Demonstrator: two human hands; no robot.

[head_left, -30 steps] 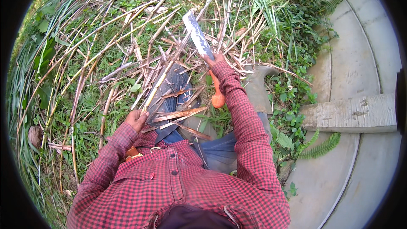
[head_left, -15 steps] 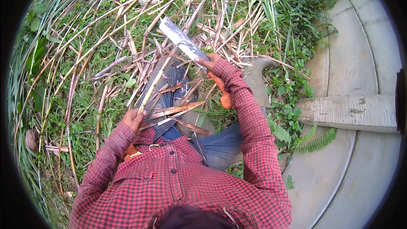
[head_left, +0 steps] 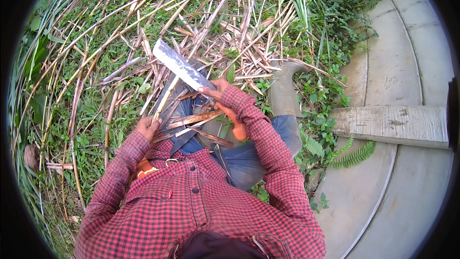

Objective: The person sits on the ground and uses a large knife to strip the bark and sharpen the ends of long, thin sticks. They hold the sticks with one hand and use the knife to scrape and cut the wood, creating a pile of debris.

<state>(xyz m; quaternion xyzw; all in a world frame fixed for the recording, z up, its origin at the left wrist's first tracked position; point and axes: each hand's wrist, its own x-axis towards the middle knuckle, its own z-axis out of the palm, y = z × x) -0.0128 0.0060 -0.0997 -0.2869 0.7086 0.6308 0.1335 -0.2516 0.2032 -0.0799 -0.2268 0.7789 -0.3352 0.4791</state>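
Observation:
My right hand [head_left: 215, 91] grips a machete [head_left: 184, 69] with a broad grey blade and an orange handle [head_left: 235, 124]; the blade points up and to the left. It lies against a pale cane stalk [head_left: 165, 98]. My left hand [head_left: 147, 128] holds that stalk at its lower end, over my lap. Brown peeled strips [head_left: 196, 119] lie across my jeans between the two hands. Both sleeves are red and black check.
Dry cut stalks and leaves [head_left: 239, 33] litter the grass ahead. My rubber boot [head_left: 282, 91] rests in weeds at the right. A curved concrete path [head_left: 407, 67] runs along the right side, with a weathered plank [head_left: 390, 124] across it. Ferns [head_left: 354, 156] grow at its edge.
The machete blade has swung down and leftward, from raised high to lying against the stalk. My left hand has stayed on the stalk's lower end.

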